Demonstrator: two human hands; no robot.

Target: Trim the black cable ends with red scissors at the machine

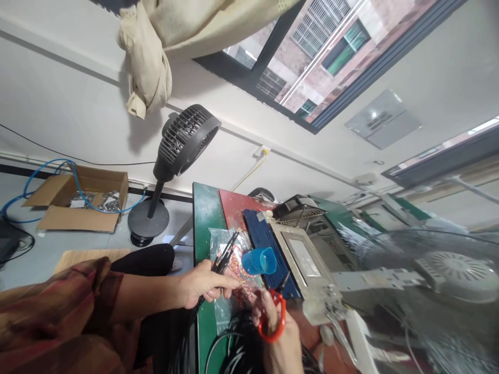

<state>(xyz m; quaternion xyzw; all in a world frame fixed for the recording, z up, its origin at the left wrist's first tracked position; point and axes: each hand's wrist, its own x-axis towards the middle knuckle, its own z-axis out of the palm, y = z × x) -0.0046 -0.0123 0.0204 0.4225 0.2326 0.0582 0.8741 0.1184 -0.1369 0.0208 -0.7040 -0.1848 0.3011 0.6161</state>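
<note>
My left hand (202, 287) is closed around a bundle of thin black cables (226, 253), whose ends point up and away from me. Its thumb and index finger reach toward the right. Scissors with orange handles (283, 318) are in my right hand (281, 340), the dark blades pointing up and right. Both hands are over a clear plastic bag (221, 311) strewn with small red and pale clippings (244, 295). Just beyond the hands a blue plastic cup (255, 261) lies on its side. More black cable (239, 345) is coiled beneath my right hand.
A dark blue slotted board (259, 231) lies along the green-topped table (202, 208), beside a beige machine with a panel (304, 254). A black fan (298, 206) sits behind. On the floor are a grey standing fan (187, 137) and an open cardboard box (83, 218).
</note>
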